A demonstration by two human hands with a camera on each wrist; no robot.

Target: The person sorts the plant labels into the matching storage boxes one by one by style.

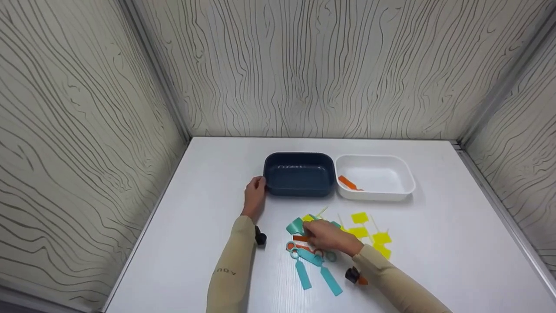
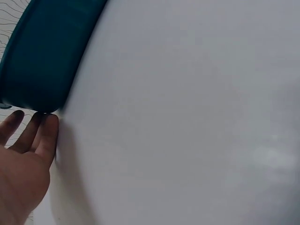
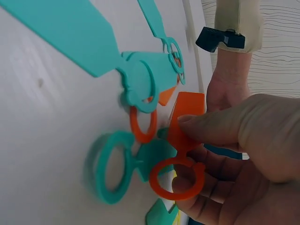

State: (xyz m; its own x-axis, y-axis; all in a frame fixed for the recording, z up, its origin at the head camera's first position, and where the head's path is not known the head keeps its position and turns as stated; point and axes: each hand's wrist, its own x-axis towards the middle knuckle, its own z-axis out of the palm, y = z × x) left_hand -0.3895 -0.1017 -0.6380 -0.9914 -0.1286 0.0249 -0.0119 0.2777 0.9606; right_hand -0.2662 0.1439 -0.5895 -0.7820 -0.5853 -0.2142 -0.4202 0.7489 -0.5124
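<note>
My right hand (image 1: 329,236) is over a loose pile of plastic tags. In the right wrist view, its thumb and fingers pinch an orange ring tag (image 3: 188,105), a flat strip with an open loop at one end. Teal ring tags (image 1: 303,274) lie around and under that hand, and another orange loop (image 3: 135,125) shows beneath them. My left hand (image 1: 254,196) touches the left end of a dark blue bin (image 1: 299,177) with its fingertips, its fingers fairly straight in the left wrist view. The bin's inside is bare.
A white bin (image 1: 386,176) stands against the dark blue bin's right side, holding an orange tag (image 1: 347,182) in its left part. Yellow flag-shaped tags (image 1: 359,218) are scattered right of the pile. Patterned panels (image 1: 299,69) enclose the white table (image 1: 191,243).
</note>
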